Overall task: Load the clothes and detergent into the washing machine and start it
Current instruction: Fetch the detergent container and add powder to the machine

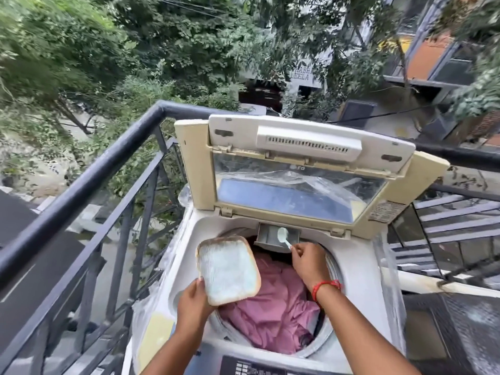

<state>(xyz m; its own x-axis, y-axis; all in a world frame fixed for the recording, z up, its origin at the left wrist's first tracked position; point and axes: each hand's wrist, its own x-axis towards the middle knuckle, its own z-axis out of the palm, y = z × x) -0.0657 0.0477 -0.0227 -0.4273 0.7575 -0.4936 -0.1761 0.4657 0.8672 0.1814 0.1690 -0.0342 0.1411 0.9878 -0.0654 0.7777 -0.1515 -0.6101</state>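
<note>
A top-loading washing machine (189,255) stands with its lid (297,169) raised upright. Pink clothes (273,312) fill the drum. My left hand (193,301) grips the lower edge of an open rectangular detergent box (228,269), which is tilted over the drum's left side with pale powder inside. My right hand (308,263) pinches the handle of a small white spoon (284,236). The spoon's bowl lies over the grey detergent drawer (266,235) at the back rim of the drum.
A black metal balcony railing (89,169) runs along the left and behind the machine, with a street and trees far below. Metal bars and steps (454,234) sit to the right. The control panel (259,368) is at the machine's near edge. Clear plastic wrap (389,269) hangs on the machine's sides.
</note>
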